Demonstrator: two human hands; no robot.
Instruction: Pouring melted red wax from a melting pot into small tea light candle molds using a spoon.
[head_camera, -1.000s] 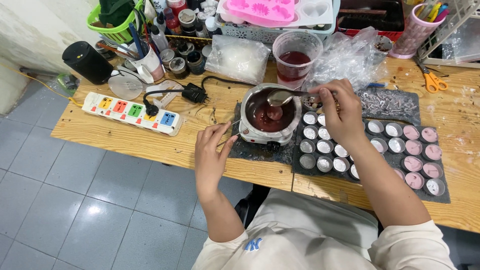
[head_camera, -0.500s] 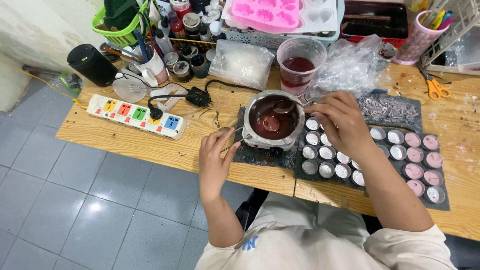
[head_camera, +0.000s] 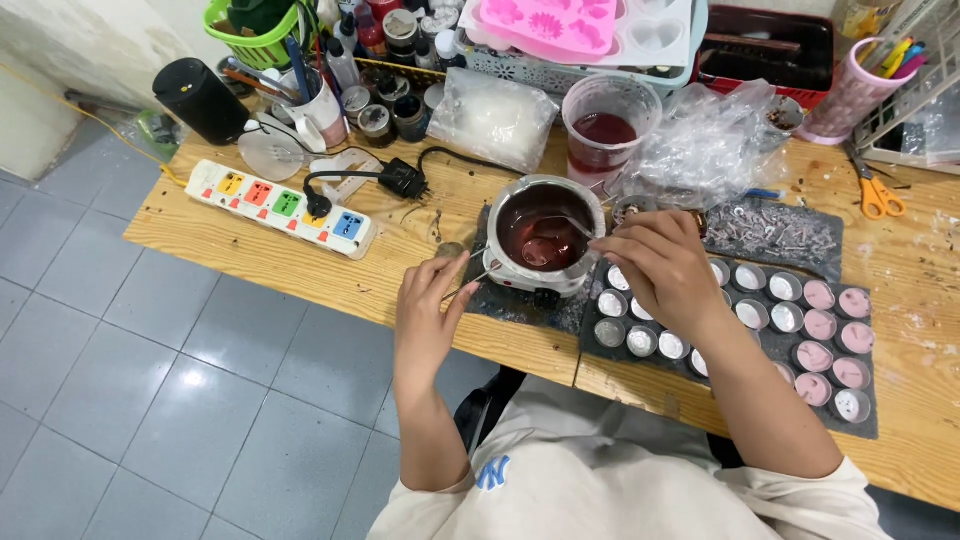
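Note:
A small white melting pot (head_camera: 540, 275) holds dark red liquid wax (head_camera: 530, 225) and stands on a dark mat (head_camera: 530, 310) near the table's front edge. My right hand (head_camera: 660, 265) is just right of the pot. It pinches the handle of a metal spoon (head_camera: 548, 247) whose bowl dips into the wax. My left hand (head_camera: 430, 310) rests at the pot's left side, fingers closed on a thin metal stick (head_camera: 472, 281) that points at the pot. Several small round tins (head_camera: 642, 340) sit on the mat under my right wrist. The tins at the right end (head_camera: 835, 335) are filled pink.
A white power strip (head_camera: 285, 205) with coloured switches lies left of the pot, a black plug (head_camera: 405, 180) beside it. Behind stand a plastic cup of red liquid (head_camera: 605, 125), clear bags (head_camera: 710, 140), a black speaker (head_camera: 200, 100) and a pink mould (head_camera: 560, 20). Orange scissors (head_camera: 875, 190) lie far right.
My left hand has slid a little closer to the pot's left side. My right hand stays by the pot with the spoon still in the wax.

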